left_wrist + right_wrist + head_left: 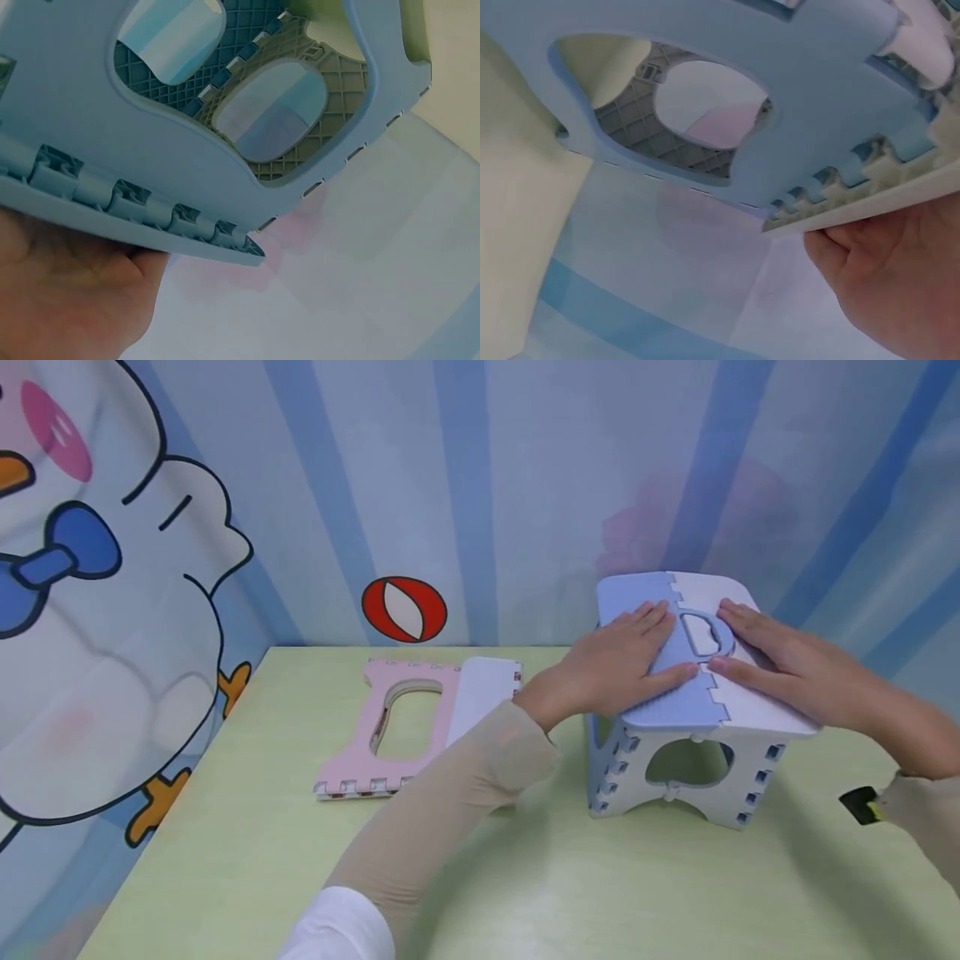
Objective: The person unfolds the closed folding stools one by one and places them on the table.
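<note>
A blue and white folding stool [678, 693] stands unfolded and upright on the table at the right, its top flat. My left hand [618, 664] lies with straight fingers on the blue half of the top, thumb toward the middle. On the white half rests my right hand [802, 672], fingers extended and thumb apart, beside the handle opening. The left wrist view has the stool's blue side [180, 150] with my left hand [75, 292] against the top. In the right wrist view, my right hand [907, 277] touches the top's white edge [870, 199].
A pink and white folded stool [360, 756] lies flat on the light green table [225, 827], left of the standing one and partly behind my left forearm. Behind the table hangs a blue striped backdrop [525, 485] with cartoon figures. A small black tag [858, 806] is by my right sleeve.
</note>
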Demonstrator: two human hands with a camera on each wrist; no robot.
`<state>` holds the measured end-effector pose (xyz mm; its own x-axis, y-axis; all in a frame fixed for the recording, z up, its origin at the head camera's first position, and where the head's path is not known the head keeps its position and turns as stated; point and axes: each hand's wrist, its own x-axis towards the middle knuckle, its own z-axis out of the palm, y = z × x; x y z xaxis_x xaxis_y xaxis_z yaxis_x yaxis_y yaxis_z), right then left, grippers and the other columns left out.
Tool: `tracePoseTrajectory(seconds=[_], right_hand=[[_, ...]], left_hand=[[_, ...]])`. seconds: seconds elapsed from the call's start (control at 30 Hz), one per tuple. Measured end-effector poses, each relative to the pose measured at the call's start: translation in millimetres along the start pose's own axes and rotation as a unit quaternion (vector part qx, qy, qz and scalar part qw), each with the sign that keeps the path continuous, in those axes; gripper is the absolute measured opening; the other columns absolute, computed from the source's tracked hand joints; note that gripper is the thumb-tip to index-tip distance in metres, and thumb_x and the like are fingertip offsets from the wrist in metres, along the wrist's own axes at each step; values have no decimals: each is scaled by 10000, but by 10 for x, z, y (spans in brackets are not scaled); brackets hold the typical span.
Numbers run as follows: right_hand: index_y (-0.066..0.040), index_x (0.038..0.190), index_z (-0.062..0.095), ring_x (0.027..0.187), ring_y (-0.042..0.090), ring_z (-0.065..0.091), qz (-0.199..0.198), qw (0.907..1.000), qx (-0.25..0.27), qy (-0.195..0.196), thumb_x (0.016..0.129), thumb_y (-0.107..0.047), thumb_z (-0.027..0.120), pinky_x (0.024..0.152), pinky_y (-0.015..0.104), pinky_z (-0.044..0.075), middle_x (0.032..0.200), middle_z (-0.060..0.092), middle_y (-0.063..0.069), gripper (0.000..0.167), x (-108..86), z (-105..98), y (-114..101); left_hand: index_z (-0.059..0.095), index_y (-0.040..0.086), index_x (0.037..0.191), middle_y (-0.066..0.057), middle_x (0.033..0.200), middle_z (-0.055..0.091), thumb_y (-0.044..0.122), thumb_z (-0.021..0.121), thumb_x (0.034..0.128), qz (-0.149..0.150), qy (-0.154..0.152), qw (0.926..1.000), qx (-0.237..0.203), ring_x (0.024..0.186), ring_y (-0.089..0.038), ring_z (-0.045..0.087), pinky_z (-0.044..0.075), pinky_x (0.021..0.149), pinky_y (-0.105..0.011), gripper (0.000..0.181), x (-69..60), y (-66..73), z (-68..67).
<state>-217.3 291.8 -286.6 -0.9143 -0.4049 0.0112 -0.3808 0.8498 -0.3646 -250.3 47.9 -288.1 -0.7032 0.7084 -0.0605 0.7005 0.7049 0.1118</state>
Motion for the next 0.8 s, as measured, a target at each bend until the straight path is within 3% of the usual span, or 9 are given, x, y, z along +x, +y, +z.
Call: tracePoseTrajectory(seconds=[0.2, 0.33, 0.43, 0.47, 0.53, 0.63, 0.8], right_hand=[[-48, 1592, 170, 1416, 533, 202, 251, 9991, -328, 107, 1019, -467, 529, 1046, 716, 249, 1587, 184, 305, 796, -35, -31, -139], [-64, 1574, 283, 1382, 544, 271, 172, 9980, -193, 576, 1007, -421, 580, 1023, 733, 269, 1550, 286, 309, 733, -126, -64, -241], [-99, 1533, 405, 1330, 520, 384, -161, 9951, -48, 974, 995, -357, 625, 965, 715, 357, 1496, 412, 272, 636, -216, -70, -353], [-104, 1514, 443, 1297, 501, 435, -294, 9934, -32, 1104, 991, -334, 638, 931, 688, 401, 1468, 457, 259, 604, -246, -64, -393], [-112, 1465, 516, 1181, 418, 560, -612, 9881, -117, 1405, 978, -285, 664, 878, 501, 481, 1389, 554, 218, 537, -302, -43, -471], [-109, 1394, 594, 920, 236, 634, -1100, 9765, -267, 1835, 946, -200, 710, 683, 257, 439, 1284, 642, 164, 472, -364, -4, -574], [-106, 1318, 655, 740, 122, 588, -1762, 9570, -348, 2278, 895, -123, 753, 514, 150, 384, 1208, 688, 120, 434, -425, 39, -719]], left_hand=[[118, 186, 1611, 16, 1661, 38, 658, 308, 1005, 27, 173, 9972, -732, 1488, -78, -34, 94, 1192, -252, 791, -69, -111, 6], [161, 219, 1610, 41, 1657, 74, 648, 333, 1007, 187, 373, 9949, -921, 1484, -62, -39, 74, 1189, -243, 760, -150, -157, 1], [194, 237, 1606, 54, 1656, 92, 636, 337, 1012, 279, 533, 9939, -924, 1491, -69, -25, 71, 1188, -242, 730, -227, -177, -3], [204, 237, 1604, 54, 1657, 97, 630, 337, 1015, 313, 586, 9938, -888, 1495, -74, -15, 75, 1189, -243, 721, -253, -179, -3], [221, 236, 1602, 51, 1658, 107, 624, 336, 1018, 374, 687, 9938, -793, 1501, -84, 6, 77, 1189, -239, 709, -306, -179, -5], [248, 228, 1596, 43, 1658, 127, 606, 345, 1025, 473, 850, 9930, -670, 1506, -95, 37, 85, 1187, -233, 692, -391, -171, -13], [256, 227, 1594, 49, 1655, 150, 594, 363, 1027, 644, 1029, 9906, -637, 1504, -85, 49, 71, 1180, -215, 684, -540, -149, -29]])
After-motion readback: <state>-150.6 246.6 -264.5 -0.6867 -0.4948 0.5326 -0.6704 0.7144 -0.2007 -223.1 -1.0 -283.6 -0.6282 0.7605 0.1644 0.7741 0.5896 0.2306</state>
